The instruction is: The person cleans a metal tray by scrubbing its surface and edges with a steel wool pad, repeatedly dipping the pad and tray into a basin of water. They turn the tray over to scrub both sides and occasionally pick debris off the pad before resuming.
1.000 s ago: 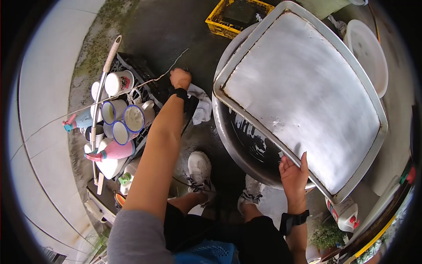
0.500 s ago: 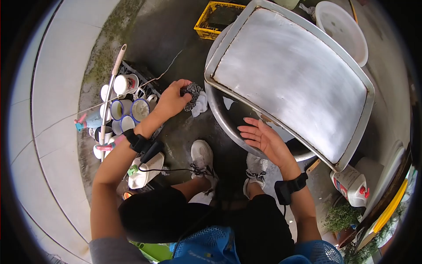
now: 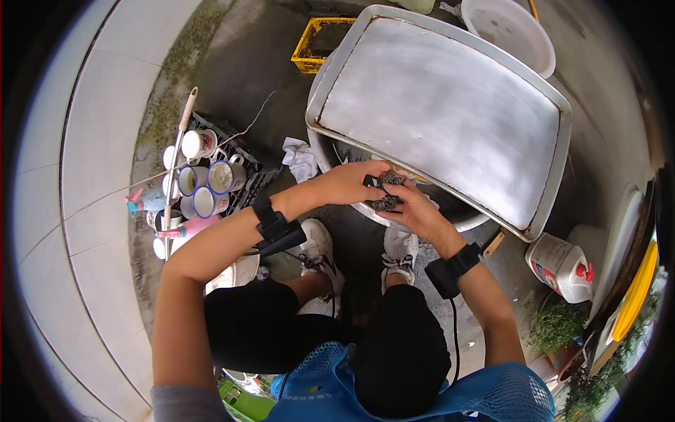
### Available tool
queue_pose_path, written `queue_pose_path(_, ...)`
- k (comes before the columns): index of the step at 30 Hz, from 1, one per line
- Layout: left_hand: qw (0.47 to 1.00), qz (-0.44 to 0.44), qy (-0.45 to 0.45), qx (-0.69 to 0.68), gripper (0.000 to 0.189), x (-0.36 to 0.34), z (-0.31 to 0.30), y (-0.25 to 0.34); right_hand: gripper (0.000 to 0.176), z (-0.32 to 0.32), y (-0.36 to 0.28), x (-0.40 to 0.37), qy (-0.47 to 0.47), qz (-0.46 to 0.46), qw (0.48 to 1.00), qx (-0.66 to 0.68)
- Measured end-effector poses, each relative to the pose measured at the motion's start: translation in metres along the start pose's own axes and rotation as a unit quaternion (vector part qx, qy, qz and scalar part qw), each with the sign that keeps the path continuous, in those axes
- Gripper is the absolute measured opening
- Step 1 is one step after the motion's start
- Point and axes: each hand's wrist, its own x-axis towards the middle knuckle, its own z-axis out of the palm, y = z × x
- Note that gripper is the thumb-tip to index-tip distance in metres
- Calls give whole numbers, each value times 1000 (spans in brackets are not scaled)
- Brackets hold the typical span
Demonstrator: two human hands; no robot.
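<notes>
My left hand (image 3: pixel 354 184) grips a dark grey steel wool scourer (image 3: pixel 388 202) over the near rim of a large metal basin (image 3: pixel 320 153). My right hand (image 3: pixel 420 212) meets it there, its fingers closed around the scourer from the other side. Just beyond both hands, a big shiny baking tray (image 3: pixel 443 105) with brown marks along its inner edge lies tilted across the basin. A crumpled white cloth (image 3: pixel 300 160) is on the ground left of the basin. Much of the basin's inside is hidden by the tray and my hands.
On the left, several mugs (image 3: pixel 220 177) stand in a dark crate, with a long-handled pole (image 3: pixel 176 155) across them. A yellow crate (image 3: pixel 304 56) and a white tub (image 3: pixel 517 35) are at the back. A white jug (image 3: pixel 560 267) stands right, near a plant (image 3: pixel 555 329).
My left hand has carried the scourer right, away from the white cloth, to the basin. My right hand, open before, has closed on the scourer too. The cloth stays on the ground.
</notes>
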Motion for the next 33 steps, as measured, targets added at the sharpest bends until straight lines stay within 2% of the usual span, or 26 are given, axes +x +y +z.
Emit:
queue_pose_path(1,1000,0,1,3,52,0,-7,4,50,-5,1,0,-2,-2,1000,1)
queue_pose_path(3,991,-54,63,102,42,-2,-29,12,55,-19,6,4,59,-17,984,-166)
queue_pose_path(4,991,-69,88,68,38,-1,-42,9,58,-23,6,4,67,-15,968,-239)
queue_pose_path(5,989,-84,114,35,34,-2,-56,10,58,-28,6,8,64,-19,969,-237)
queue_pose_path(7,980,-102,167,17,30,-11,-82,13,58,-39,8,19,100,10,902,-420)
queue_pose_path(8,975,-105,196,12,27,-12,-92,8,58,-45,12,25,98,8,902,-420)
queue_pose_path(10,972,-100,212,29,26,-14,-102,1,56,-50,16,33,138,-91,771,-614)
queue_pose_path(13,972,-85,216,49,23,-3,-92,-2,54,-49,16,33,139,-96,768,-618)
queue_pose_path(15,986,-90,115,83,23,5,-66,5,54,-48,17,33,136,-104,772,-613)
queue_pose_path(17,994,-69,60,52,26,21,-30,-29,54,-46,15,32,134,-111,774,-609)
queue_pose_path(19,990,-128,45,-26,33,30,1,-44,56,-44,15,28,128,-115,796,-580)
queue_pose_path(20,973,-186,29,-134,41,33,11,-50,56,-45,17,29,132,-121,801,-571)
queue_pose_path(21,971,-189,26,-141,41,35,19,-55,56,-45,19,28,131,-113,802,-572)
queue_pose_path(23,938,-233,11,-256,46,33,27,-56,54,-40,16,23,131,-142,826,-530)
queue_pose_path(24,931,-244,-8,-273,47,31,27,-58,54,-39,16,21,132,-135,827,-529)
queue_pose_path(26,920,-251,-7,-299,46,29,28,-58,50,-36,16,19,126,-131,863,-472)
queue_pose_path(29,903,-253,-1,-347,43,27,28,-60,47,-30,15,13,130,-136,879,-438)
queue_pose_path(33,882,-240,11,-405,37,29,31,-55,46,-27,19,11,130,-172,867,-449)
